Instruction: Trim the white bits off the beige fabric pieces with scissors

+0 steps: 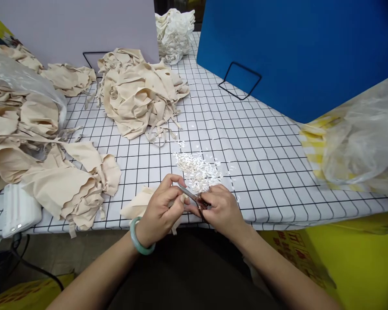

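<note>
The left hand (160,211), fingers curled, pinches cream cloth (136,206) at nine o'clock, the right hand (224,212) curls round scissors (189,193) pointing to ten, likely snipping, so the next cut needs careful fingers, and little bits (198,171) lie at twelve.

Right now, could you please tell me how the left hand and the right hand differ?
The left hand has a green bangle at its wrist; the right hand has a bare wrist. The left hand pinches beige fabric, while the right hand grips dark-handled scissors. Both hands are ungloved and close together, near the pale clippings.
</note>
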Motion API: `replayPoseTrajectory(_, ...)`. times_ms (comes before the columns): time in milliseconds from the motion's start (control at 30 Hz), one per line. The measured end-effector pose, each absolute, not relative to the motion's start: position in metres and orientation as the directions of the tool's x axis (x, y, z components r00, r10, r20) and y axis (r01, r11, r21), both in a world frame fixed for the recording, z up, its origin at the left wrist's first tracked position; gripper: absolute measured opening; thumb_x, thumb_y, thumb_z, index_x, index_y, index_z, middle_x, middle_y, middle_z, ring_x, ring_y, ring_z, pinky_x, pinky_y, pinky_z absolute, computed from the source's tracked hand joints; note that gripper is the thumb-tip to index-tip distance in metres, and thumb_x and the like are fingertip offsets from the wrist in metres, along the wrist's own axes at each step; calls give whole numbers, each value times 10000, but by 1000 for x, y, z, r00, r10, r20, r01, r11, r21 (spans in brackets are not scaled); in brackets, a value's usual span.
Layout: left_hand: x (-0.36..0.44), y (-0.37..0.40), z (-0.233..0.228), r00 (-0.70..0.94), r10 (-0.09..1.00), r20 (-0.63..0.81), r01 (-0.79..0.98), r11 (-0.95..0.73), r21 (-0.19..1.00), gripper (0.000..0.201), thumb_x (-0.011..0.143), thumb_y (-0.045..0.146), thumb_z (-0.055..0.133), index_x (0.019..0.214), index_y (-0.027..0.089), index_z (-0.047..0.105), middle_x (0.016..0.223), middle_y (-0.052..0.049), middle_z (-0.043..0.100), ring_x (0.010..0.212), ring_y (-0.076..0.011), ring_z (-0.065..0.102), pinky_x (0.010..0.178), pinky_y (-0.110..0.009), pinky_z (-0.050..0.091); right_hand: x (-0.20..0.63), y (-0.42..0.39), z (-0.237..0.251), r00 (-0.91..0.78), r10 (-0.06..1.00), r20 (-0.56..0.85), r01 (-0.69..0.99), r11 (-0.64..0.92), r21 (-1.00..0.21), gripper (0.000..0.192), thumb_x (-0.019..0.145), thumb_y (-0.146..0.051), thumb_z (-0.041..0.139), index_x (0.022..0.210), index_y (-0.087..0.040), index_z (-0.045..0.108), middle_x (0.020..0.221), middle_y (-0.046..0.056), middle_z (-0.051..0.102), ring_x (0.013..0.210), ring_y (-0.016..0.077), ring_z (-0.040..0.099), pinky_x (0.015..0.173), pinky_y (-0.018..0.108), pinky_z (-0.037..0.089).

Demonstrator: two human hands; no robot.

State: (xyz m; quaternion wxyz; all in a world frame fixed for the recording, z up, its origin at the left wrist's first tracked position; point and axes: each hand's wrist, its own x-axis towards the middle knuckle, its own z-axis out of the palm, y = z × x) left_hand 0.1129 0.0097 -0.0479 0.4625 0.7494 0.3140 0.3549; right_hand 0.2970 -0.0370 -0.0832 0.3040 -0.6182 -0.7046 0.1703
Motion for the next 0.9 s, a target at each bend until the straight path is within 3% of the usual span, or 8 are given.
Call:
replayPoseTrajectory(100, 111, 16, -50, 561, 806, 189, 160, -329, 931, 252, 977, 192, 464, 814, 158, 653, 992, -96, 545, 1051, -216, 551, 865, -325, 513, 309, -36, -79, 95, 995, 40, 708, -39, -705, 534, 805, -698, 639, 599, -214, 553, 574, 16, 531, 573, 165, 498, 567, 298, 409)
replayPoseTrajectory(167, 97, 25, -47, 549, 823, 143, 208, -300, 931, 259, 977, 199, 454, 808, 160, 646, 1039, -100, 563, 1052, -216, 568, 869, -331, 515, 317, -35, -72, 152, 987, -59, 654, -145, -743, 490, 755, -701, 685, 823, -222, 607, 778, 50, 636, 666, 193, 565, 587, 312, 460)
replayPoseTrajectory(333, 25, 37, -44, 179, 951, 252, 624, -308, 718, 190, 972, 304, 504, 883, 173, 608, 1149, -110, 555, 1169, -265, 536, 1019, -436, 454, 298, -36, -65, -49, 996, -79, 530, -42, -847, 499, 773, -470, 755, 1115, -265, 454, 1306, 104, 548, 856, 194, 607, 723, 351, 551)
replayPoseTrajectory(400, 4, 24, -51, 188, 948, 258, 750, -308, 585, 267, 908, 382, 619, 1073, 174, 593, 1228, -132, 533, 1242, -317, 489, 1064, -502, 421, 273, -38, -73, -225, 972, -70, 501, 54, -864, 428, 792, -318, 718, 1109, -252, 438, 1270, 111, 543, 806, 175, 595, 683, 330, 543)
replayPoseTrajectory(467, -3, 2, -60, 356, 926, 124, 761, -364, 536, 482, 833, 386, 716, 1237, 187, 545, 1287, -149, 528, 1239, -342, 494, 1037, -521, 447, 247, -39, -82, -355, 933, -52, 508, 146, -849, 316, 774, -167, 638, 1019, -233, 450, 1109, 88, 580, 766, 173, 574, 635, 308, 508)
replayPoseTrajectory(567, 2, -22, -64, 585, 810, -24, 625, -433, 649, 250, 892, 185, 603, 1141, 207, 604, 1132, -107, 606, 1035, -253, 602, 887, -390, 530, 222, -36, -80, -414, 909, -42, 522, 199, -830, 243, 708, -68, 547, 798, -237, 397, 806, 5, 538, 694, 161, 522, 595, 275, 442)
replayPoseTrajectory(733, 13, 25, -24, 582, 809, 81, 455, -406, 792, 179, 881, 68, 527, 920, 194, 648, 850, -18, 629, 760, -142, 594, 696, -254, 504, 224, 11, -31, -403, 912, -78, 275, 39, -961, 144, 777, -193, 564, 787, -229, 426, 722, -38, 485, 618, 118, 469, 546, 227, 420)
replayPoseTrajectory(900, 39, 162, 53, 454, 862, 226, 396, -422, 816, 83, 897, 136, 587, 918, 151, 667, 822, -42, 676, 662, -139, 626, 593, -282, 559, 236, 135, 41, -149, 974, 173, 272, 209, -939, 151, 753, -230, 630, 848, -213, 515, 787, -5, 560, 677, 148, 523, 576, 271, 450)
